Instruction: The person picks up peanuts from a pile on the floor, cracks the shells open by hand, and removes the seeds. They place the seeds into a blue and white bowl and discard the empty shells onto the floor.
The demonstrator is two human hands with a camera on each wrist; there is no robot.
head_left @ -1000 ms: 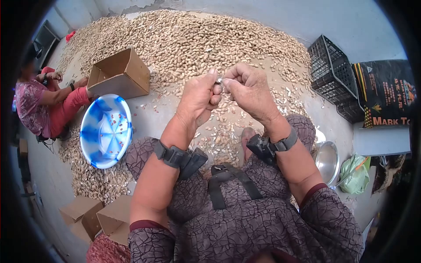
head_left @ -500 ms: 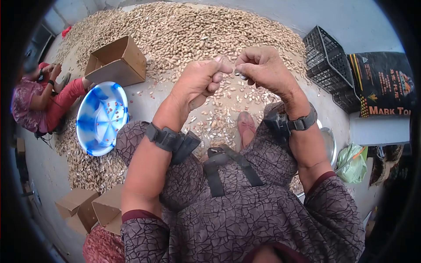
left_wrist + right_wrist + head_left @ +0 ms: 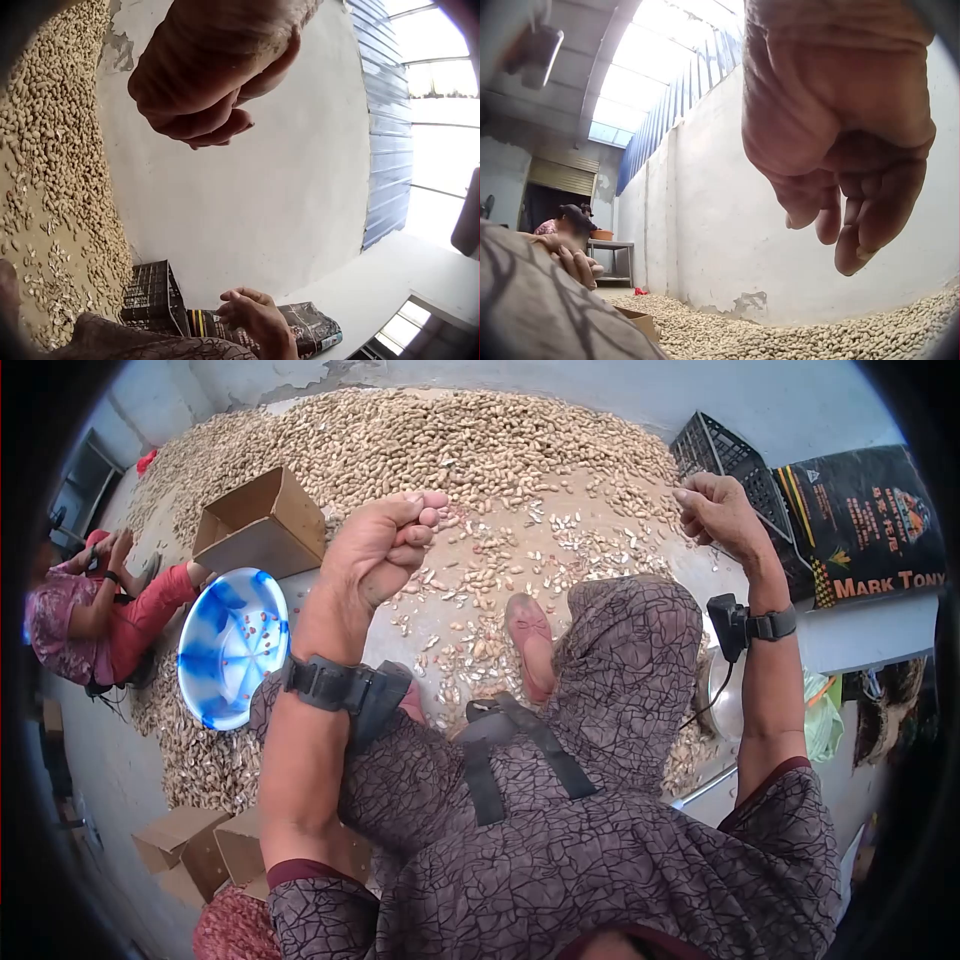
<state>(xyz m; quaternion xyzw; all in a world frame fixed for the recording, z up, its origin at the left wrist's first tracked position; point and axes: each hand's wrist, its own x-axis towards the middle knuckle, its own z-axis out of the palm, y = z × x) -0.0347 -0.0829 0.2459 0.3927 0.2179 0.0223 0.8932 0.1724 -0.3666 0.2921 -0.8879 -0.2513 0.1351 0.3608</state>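
My left hand is raised over the floor left of centre, in front of the peanut pile. In the left wrist view its fingers curl in toward the palm, and no object shows in them; the inside of the palm is hidden. Far off to the right, my right hand hangs beside the black crate. Its fingers are loosely bent in the right wrist view, with the thumb apart and nothing visible between them. Peanuts and broken shells lie scattered on the floor around my feet.
A blue-and-white basin with several reddish kernels stands at left, near an open cardboard box. Another person sits beyond. Right are a black crate, a printed black sack and a metal bowl.
My hands, together at a small peanut shell a second ago, have parted. The right one carried a pale shell piece off to the right, no longer visible in it; the left has drawn back leftward.
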